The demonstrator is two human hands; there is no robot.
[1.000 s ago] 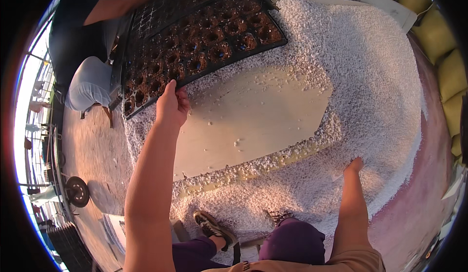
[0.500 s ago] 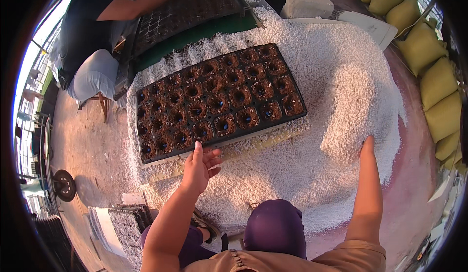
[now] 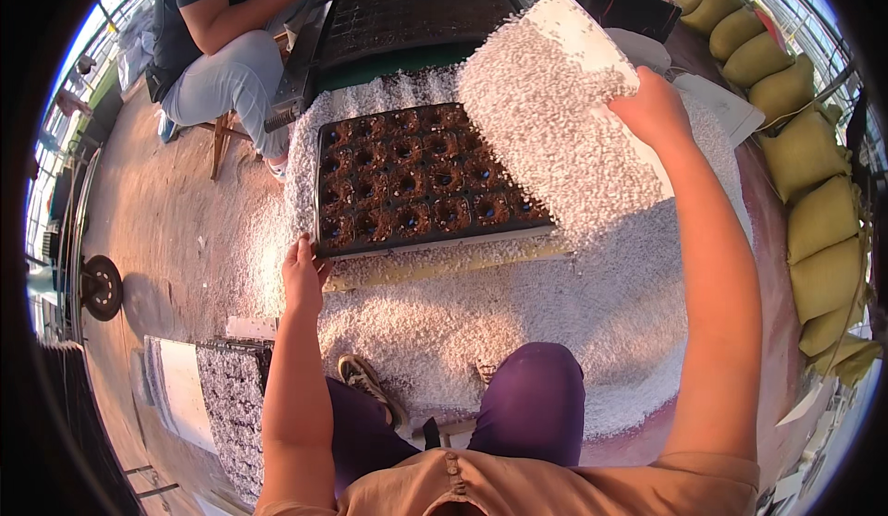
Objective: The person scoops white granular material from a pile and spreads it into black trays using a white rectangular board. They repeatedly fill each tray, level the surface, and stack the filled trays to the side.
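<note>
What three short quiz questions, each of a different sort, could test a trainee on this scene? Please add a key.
1. True or false: the right hand lifts a board covered with white granules above the seed tray.
2. Where is the left hand? A) on the near left corner of the seed tray B) on the yellow sacks C) on the person's knee
3. Fill in: the seed tray lies on a heap of white ____.

Key: 1 true; 2 A; 3 granules.
</note>
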